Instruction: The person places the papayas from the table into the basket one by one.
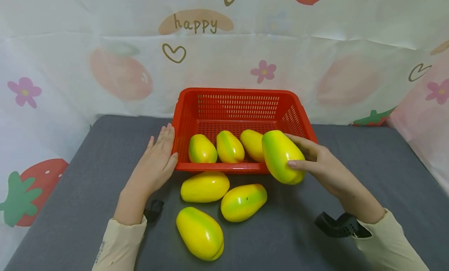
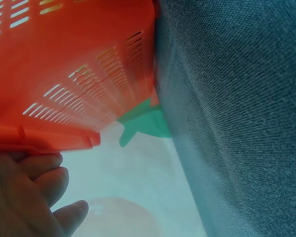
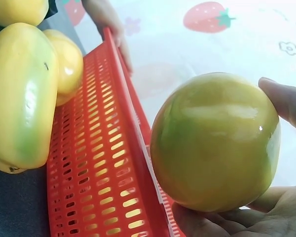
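My right hand [image 1: 324, 164] grips a yellow-green papaya [image 1: 282, 158] between thumb and fingers, above the right part of the red basket's [image 1: 224, 166] front rim. The right wrist view shows this papaya [image 3: 214, 143] end-on, close beside the basket's slotted wall [image 3: 96, 148]. My left hand [image 1: 157, 158] rests with fingers extended against the left side of the basket; in the left wrist view its fingertips [image 2: 52, 182] lie right at the rim. Inside the basket, a left papaya [image 1: 202, 149], a middle one [image 1: 230, 147] and a right one [image 1: 252, 144] lie along the front.
On the grey table [image 1: 87, 193] in front of the basket lie three more papayas: one by the front wall [image 1: 205, 187], one to its right [image 1: 243, 203] and one nearer me [image 1: 200, 234]. A printed white cloth [image 1: 224, 49] hangs right behind the basket.
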{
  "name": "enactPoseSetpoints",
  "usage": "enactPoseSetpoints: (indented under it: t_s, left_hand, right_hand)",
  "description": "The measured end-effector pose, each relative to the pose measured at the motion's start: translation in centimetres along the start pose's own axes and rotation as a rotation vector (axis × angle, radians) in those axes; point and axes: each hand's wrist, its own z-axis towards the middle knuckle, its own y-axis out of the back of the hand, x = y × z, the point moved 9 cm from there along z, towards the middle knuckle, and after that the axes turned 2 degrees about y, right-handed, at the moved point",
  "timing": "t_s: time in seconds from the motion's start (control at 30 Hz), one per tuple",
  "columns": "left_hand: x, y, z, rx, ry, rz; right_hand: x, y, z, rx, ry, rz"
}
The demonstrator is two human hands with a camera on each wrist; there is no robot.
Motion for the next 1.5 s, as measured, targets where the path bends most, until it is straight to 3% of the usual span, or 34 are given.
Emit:
enactPoseSetpoints:
  t_s: [0.63, 1.5]
  left_hand:
    - [-0.1, -0.1, 0.0, 0.013, -0.015, -0.018]
    - [0.0, 0.0, -0.1, 0.002, -0.014, -0.014]
  right_hand:
    - [0.0, 1.2, 2.0, -0.024, -0.064, 0.007]
    - [-1.2, 4.3, 6.8, 0.006, -0.152, 0.010]
